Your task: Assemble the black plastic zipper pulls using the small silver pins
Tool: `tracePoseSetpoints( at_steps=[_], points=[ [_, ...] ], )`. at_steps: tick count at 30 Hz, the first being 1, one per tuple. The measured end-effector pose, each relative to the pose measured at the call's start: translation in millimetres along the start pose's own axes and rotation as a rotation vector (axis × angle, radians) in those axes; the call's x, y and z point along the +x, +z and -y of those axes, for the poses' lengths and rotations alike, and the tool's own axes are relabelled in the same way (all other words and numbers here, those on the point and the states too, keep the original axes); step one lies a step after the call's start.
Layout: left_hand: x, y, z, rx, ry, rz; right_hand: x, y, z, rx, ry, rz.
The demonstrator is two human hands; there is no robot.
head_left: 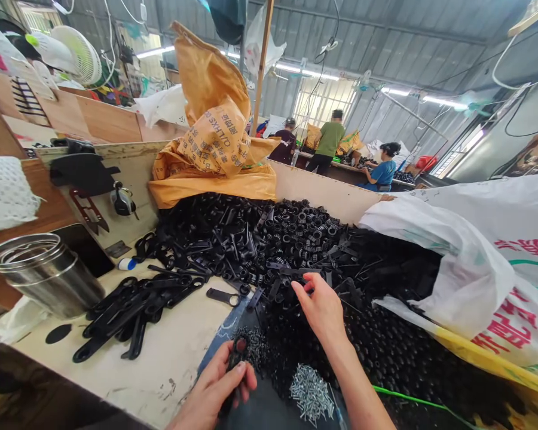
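Observation:
My left hand [226, 382] is wrapped round a black plastic part with a ring-shaped end [241, 344], whose lower portion is hidden by my fingers. My right hand [323, 307] is over the heap of black plastic parts [296, 239], thumb and forefinger apart and the other fingers bent; I see nothing held in it. Beneath its forearm lies a pile of silver screws [311, 391]. Small dark pieces [253, 349] are scattered just beyond my left hand. One black handle-like part [223, 296] rests on the board between the heap and a stack of similar long parts [138, 307].
A steel canister [45, 275] stands at the left, near a small blue-and-white cap [126, 264]. Behind the heap sits an orange sack [215, 143]. White sacking [466, 257] drapes the right side. Several people [332, 140] work farther back.

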State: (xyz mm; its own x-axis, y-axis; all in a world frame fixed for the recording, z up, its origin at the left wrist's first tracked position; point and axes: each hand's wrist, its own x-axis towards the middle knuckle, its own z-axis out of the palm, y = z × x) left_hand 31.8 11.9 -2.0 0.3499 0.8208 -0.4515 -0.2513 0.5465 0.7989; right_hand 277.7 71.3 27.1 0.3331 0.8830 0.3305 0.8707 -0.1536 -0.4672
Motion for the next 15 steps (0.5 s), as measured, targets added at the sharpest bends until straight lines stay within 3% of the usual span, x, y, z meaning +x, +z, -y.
tracePoseSetpoints(
  at_steps=[5,9,11,13,15],
  points=[
    [-1,4.7,-14,-0.067,-0.010,0.018,1,23,13,-0.065,0.004,0.041],
    [2,-2.8,-12,-0.139,-0.066,0.017,-17,2,5,0.018,0.086,-0.013],
    [3,-5.7,-9,-0.149,-0.059,0.013,-41,-12,4,0.265,0.136,-0.020],
    [1,-6.1,-6,-0.165,-0.043,0.030,-76,-17,9,0.681,0.126,0.173],
    [-4,-4.0,-4,-0.210,-0.048,0.072,-117,-11,19,0.907,0.108,0.404]
  ],
)
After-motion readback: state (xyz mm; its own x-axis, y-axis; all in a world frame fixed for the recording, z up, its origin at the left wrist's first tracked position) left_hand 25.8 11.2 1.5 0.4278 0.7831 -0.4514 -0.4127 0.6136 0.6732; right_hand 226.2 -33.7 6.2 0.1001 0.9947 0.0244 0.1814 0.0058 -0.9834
